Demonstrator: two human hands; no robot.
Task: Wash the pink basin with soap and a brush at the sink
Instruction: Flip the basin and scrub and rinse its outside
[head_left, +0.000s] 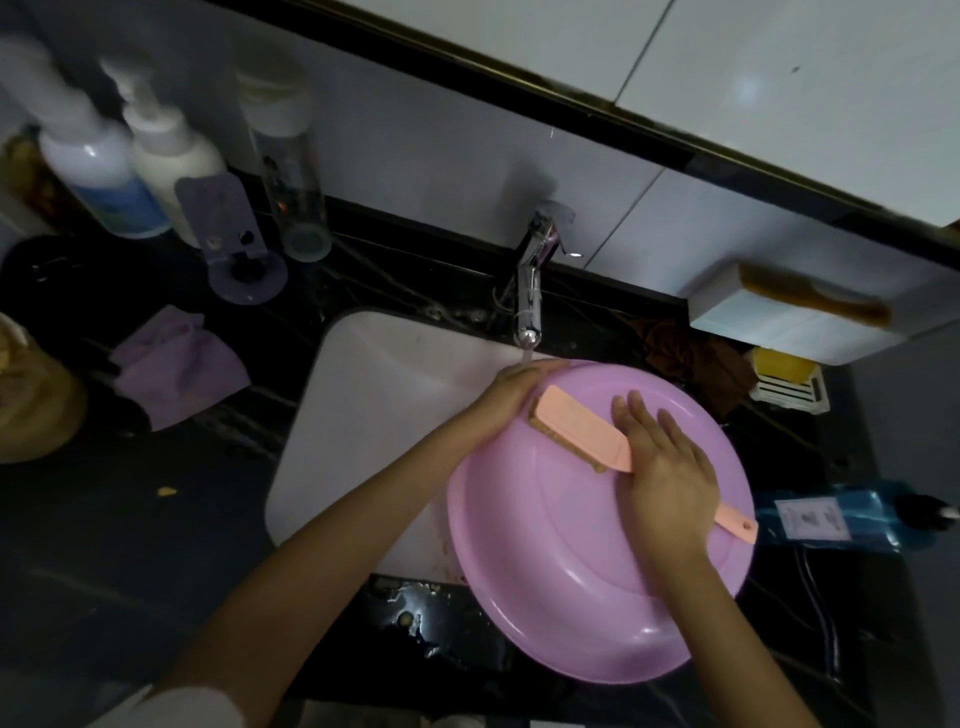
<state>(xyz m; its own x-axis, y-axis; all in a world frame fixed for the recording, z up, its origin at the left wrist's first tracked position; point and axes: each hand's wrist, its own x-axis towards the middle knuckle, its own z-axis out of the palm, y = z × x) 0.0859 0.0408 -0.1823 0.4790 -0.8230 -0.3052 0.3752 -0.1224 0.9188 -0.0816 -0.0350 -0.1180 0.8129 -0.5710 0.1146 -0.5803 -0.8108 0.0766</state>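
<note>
Holds the pink basin (587, 571) tilted over the right part of the white sink (363, 415), with its near edge out over the black counter (130, 519). Cannot tell whether the inner or outer face is turned upward.

Grips the far rim with the left hand (519, 387), fingers curled over the edge, directly below the tap (530, 291). Takes a thin stream of water (525, 356) there, at the hand and rim.

Presses the pink brush (576, 431) against the upper part of the basin with the right hand (670, 467). Lays that hand flat across the handle, fingers straight and slightly spread, thumb hidden. Leaves the bristle head clear toward the left hand and the handle end past the wrist.

Elsewhere on the counter:
- left of the sink, a crumpled purple cloth (176, 364);
- behind it, blurred white bottles (104, 171);
- right of the basin, a blue bottle (831, 519) lying on its side;
- beyond the basin, a yellow block (784, 364) on a white rack.
</note>
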